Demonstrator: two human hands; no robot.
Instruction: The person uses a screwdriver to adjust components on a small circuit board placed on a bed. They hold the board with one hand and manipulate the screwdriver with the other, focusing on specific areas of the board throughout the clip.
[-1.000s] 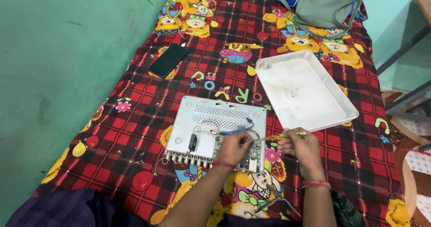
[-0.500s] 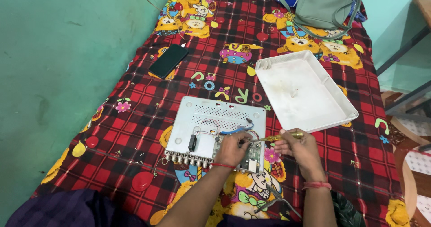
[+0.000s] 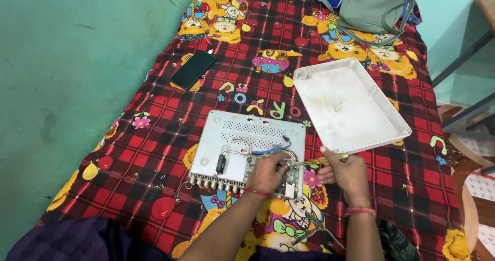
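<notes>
An opened white electronics box (image 3: 247,142) lies on a red checked bedsheet, with wires and a green circuit board (image 3: 289,181) at its near right corner. My left hand (image 3: 265,172) rests on that circuit board, fingers curled over it. My right hand (image 3: 344,172) holds a yellow-handled screwdriver (image 3: 319,161) whose tip points left to the board beside my left fingers. A row of connectors (image 3: 214,182) lines the box's near edge.
The box's white lid (image 3: 350,106) lies upside down to the right. A black phone (image 3: 193,69) lies at the upper left of the sheet, a grey-green bag (image 3: 372,5) at the far end. Pliers (image 3: 314,230) lie near my right forearm. A green wall runs along the left.
Both hands stay at the circuit board; the screwdriver shifts only slightly. The box and lid have not moved.
</notes>
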